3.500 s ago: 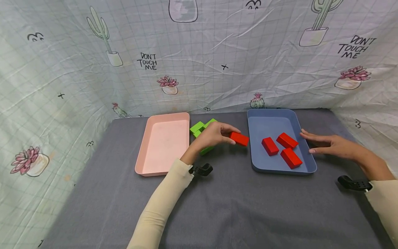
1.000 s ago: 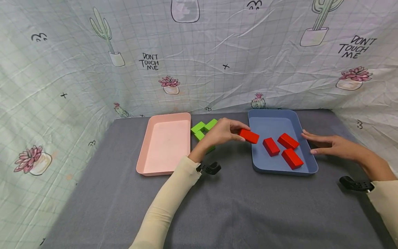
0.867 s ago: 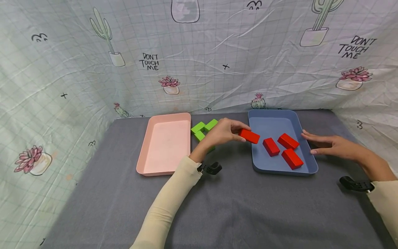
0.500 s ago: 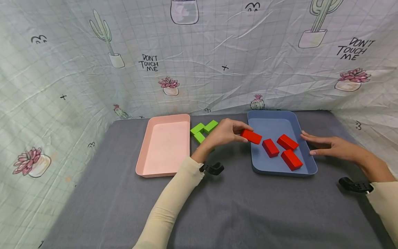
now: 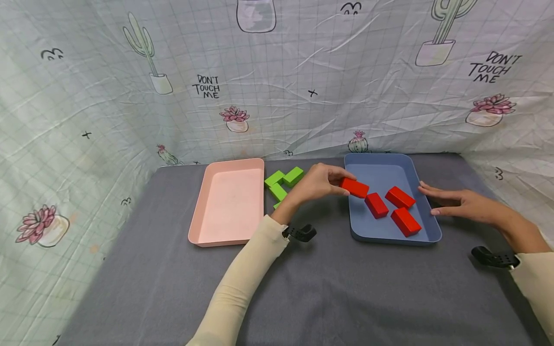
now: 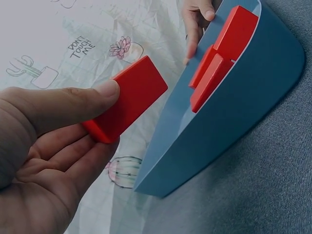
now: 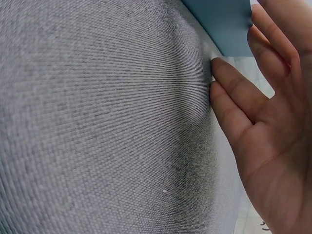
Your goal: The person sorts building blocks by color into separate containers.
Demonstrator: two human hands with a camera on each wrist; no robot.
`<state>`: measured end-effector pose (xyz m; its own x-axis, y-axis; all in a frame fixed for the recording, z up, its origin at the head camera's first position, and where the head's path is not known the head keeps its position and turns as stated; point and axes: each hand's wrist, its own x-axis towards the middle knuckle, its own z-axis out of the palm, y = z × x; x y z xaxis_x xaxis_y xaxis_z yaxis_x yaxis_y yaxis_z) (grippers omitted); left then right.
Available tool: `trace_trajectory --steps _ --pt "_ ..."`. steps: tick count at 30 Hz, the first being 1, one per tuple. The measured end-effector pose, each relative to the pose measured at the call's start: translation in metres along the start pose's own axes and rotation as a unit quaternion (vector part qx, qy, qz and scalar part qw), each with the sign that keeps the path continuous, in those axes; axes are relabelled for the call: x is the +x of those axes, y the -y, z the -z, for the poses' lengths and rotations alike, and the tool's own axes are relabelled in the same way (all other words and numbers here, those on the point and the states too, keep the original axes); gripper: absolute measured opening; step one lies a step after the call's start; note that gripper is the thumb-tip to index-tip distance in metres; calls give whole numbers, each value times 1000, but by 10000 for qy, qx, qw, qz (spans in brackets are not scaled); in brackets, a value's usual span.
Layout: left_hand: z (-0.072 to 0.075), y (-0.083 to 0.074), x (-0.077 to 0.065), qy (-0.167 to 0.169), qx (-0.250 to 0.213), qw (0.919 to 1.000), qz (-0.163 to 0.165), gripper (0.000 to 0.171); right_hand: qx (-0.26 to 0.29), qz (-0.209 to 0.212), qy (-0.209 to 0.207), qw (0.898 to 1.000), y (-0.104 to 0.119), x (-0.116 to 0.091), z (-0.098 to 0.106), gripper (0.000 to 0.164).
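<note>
My left hand point(image 5: 321, 182) pinches a red block point(image 5: 355, 187) between thumb and fingers, over the left rim of the blue tray point(image 5: 381, 168). In the left wrist view the held red block point(image 6: 134, 95) is tilted and apart from the tray wall point(image 6: 214, 131). Three more red blocks lie inside the tray, among them one red block point(image 5: 406, 221) at the front and another red block point(image 5: 400, 197) behind it. At the tray's right side, my right hand point(image 5: 465, 204) rests its extended fingers against the rim. The right wrist view shows that hand's fingers point(image 7: 234, 109) straight, two of them touching the cloth.
A pink tray point(image 5: 229, 202) stands on the left of the grey cloth-covered table point(image 5: 329, 288). Several green blocks point(image 5: 278, 191) lie between the two trays, partly behind my left hand. A printed curtain point(image 5: 281, 96) hangs behind and at the sides.
My left hand has carried the red block rightward, from left of the blue tray to over its left edge. More of the green blocks shows. My right hand has stayed put.
</note>
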<state>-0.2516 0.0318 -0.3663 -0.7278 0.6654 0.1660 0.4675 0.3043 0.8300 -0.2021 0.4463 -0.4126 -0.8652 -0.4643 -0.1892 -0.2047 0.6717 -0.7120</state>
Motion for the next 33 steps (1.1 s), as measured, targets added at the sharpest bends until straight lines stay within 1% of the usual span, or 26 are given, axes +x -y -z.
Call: trace_trajectory --steps 4,10,15,20,25,33 --pt "-2 2 4 -39 39 10000 72 35 -21 26 -1 10000 -1 0 0 69" --pt "-6 5 10 -17 -17 9997 263 34 -47 -5 -4 10000 0 0 -1 68" --pt "-10 7 17 -27 53 9995 315 34 -72 -62 6 10000 0 0 -1 68" --pt "-13 9 23 2 82 9992 392 34 -106 -15 -17 9999 0 0 -1 69" --pt "-14 10 27 67 60 9991 416 34 -124 -10 -44 9999 0 -1 -1 68" --pt "-15 10 33 234 49 9992 326 36 -82 -9 -27 10000 0 0 0 69"
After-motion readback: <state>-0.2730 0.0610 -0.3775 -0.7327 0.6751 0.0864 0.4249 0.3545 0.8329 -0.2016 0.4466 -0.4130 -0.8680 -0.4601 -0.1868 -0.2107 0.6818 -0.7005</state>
